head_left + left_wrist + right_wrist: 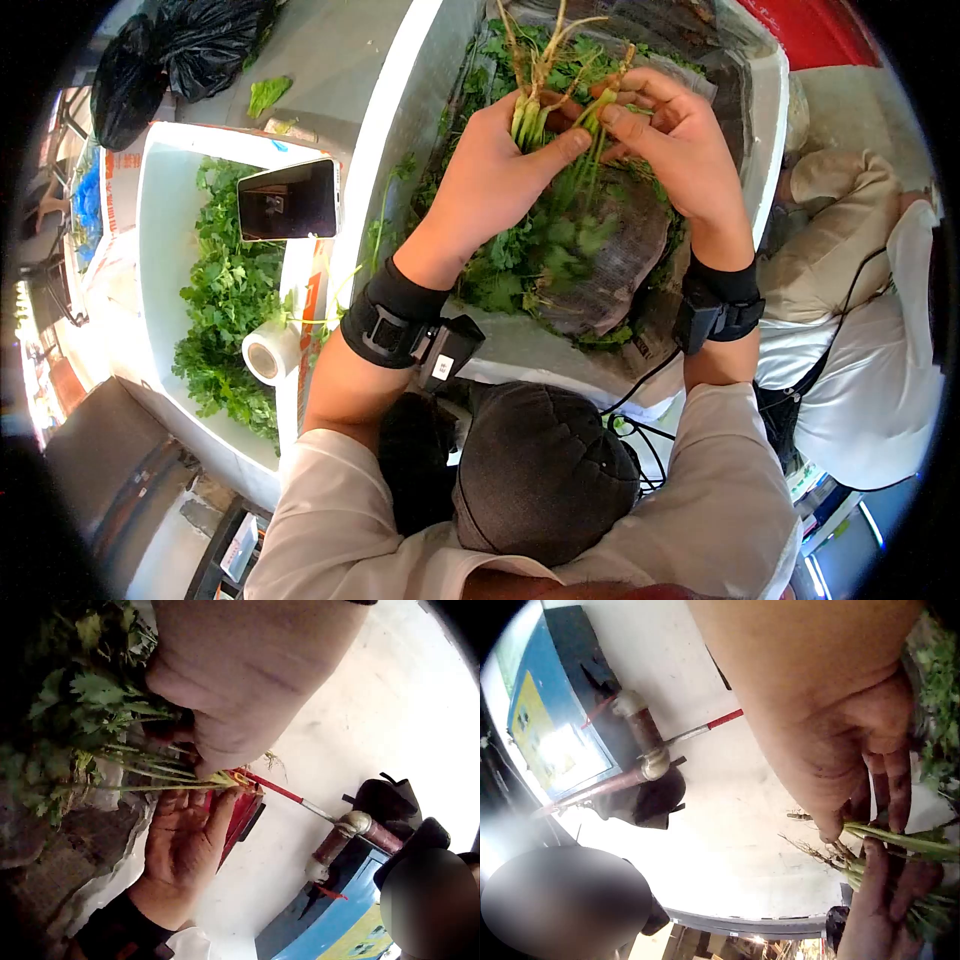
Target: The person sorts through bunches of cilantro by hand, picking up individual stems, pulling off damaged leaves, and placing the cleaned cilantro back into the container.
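Observation:
Over a white foam box (pixel 400 80), the left hand (pixel 500 180) grips a bunch of green stems (pixel 530 118) with pale roots pointing up. Beside it the right hand (pixel 685 145) pinches a thinner stem with its root (pixel 627 62) between thumb and fingers, the leaves hanging below. Both hands are close together. In the right wrist view the right hand (pixel 832 727) holds a green stem (pixel 900 838) near its root end, just above the left hand (pixel 877 907). The left wrist view shows the right hand's palm (pixel 184 847) facing up by the stems.
Leafy greens and a dark wet cloth (pixel 625 250) lie in the foam box. To the left, another white box (pixel 160 220) holds more greens (pixel 230 300), with a phone (pixel 290 200) and a roll (pixel 270 353) at its edge. Black bags (pixel 210 50) lie at upper left; another person (pixel 850 350) is at right.

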`<action>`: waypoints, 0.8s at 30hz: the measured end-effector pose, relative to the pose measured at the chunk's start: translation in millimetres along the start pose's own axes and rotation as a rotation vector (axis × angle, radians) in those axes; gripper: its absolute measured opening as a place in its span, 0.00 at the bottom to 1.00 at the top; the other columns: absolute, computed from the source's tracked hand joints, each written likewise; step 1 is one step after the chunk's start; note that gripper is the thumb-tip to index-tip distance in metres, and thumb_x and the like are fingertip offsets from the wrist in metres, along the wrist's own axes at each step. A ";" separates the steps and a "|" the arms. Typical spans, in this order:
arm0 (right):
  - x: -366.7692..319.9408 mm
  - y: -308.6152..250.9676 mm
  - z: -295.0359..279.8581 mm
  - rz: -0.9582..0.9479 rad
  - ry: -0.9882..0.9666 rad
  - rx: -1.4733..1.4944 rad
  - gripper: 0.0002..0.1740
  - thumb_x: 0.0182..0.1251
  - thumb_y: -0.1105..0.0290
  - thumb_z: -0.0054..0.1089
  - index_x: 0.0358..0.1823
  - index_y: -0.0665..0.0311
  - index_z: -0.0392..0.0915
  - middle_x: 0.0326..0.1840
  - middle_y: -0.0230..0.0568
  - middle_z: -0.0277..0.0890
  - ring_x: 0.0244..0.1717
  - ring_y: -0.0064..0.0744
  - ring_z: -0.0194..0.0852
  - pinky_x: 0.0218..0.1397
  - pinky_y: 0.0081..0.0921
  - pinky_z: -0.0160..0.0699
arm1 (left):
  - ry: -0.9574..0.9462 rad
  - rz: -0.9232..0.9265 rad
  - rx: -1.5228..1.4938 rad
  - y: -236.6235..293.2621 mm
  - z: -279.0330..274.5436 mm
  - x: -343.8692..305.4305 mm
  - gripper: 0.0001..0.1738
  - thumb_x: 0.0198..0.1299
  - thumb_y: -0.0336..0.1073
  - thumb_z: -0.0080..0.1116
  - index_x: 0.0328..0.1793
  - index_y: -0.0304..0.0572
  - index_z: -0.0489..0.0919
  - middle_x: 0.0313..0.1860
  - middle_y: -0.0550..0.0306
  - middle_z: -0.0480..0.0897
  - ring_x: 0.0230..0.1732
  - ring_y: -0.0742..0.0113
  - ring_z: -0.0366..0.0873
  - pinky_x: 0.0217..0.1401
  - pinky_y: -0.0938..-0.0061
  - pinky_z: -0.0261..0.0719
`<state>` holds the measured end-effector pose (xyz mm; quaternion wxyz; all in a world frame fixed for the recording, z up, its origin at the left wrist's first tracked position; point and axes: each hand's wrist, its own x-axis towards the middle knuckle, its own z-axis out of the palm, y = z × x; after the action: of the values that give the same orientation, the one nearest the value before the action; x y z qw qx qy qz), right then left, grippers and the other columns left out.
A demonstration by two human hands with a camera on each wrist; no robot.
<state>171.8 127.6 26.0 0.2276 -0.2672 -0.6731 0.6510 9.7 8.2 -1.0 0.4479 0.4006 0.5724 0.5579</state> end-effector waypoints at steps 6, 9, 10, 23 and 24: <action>0.9 -5.3 -2.5 0.064 0.021 0.221 0.14 0.80 0.70 0.54 0.60 0.68 0.78 0.51 0.38 0.82 0.45 0.23 0.83 0.45 0.23 0.85 | 0.069 -0.167 -0.246 6.0 -4.1 -0.2 0.10 0.71 0.35 0.63 0.50 0.36 0.81 0.33 0.65 0.79 0.31 0.78 0.75 0.34 0.79 0.75; 0.6 -3.8 -3.3 0.005 -0.037 0.108 0.15 0.78 0.73 0.55 0.61 0.68 0.77 0.53 0.39 0.82 0.48 0.26 0.84 0.49 0.24 0.85 | 0.053 -0.210 -0.385 2.2 -6.0 1.2 0.08 0.72 0.35 0.60 0.51 0.39 0.79 0.32 0.67 0.77 0.29 0.78 0.72 0.34 0.77 0.74; 0.2 -3.0 -2.6 0.005 -0.034 0.110 0.15 0.78 0.73 0.55 0.61 0.68 0.77 0.53 0.39 0.82 0.48 0.26 0.84 0.49 0.24 0.85 | 0.039 -0.240 -0.478 1.4 -6.2 1.1 0.08 0.73 0.35 0.59 0.52 0.39 0.79 0.33 0.67 0.77 0.28 0.78 0.70 0.35 0.76 0.73; -1.6 -3.2 3.4 -0.326 -0.044 -0.465 0.17 0.65 0.80 0.62 0.56 0.66 0.81 0.55 0.40 0.84 0.55 0.34 0.84 0.61 0.34 0.81 | 0.072 -0.303 -0.739 10.8 -8.2 1.7 0.07 0.74 0.34 0.55 0.54 0.43 0.77 0.42 0.62 0.82 0.24 0.79 0.63 0.38 0.73 0.73; -2.4 -4.4 3.5 -0.310 -0.004 -0.598 0.17 0.64 0.79 0.64 0.55 0.66 0.82 0.55 0.42 0.85 0.56 0.40 0.85 0.63 0.36 0.80 | 0.072 -0.304 -0.739 10.2 -8.6 1.7 0.07 0.74 0.34 0.55 0.54 0.43 0.77 0.42 0.62 0.82 0.24 0.79 0.63 0.38 0.73 0.73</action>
<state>171.1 123.3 30.3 0.2340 -0.2151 -0.8675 0.3827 0.6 8.0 8.9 0.6189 0.1035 0.4011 0.6674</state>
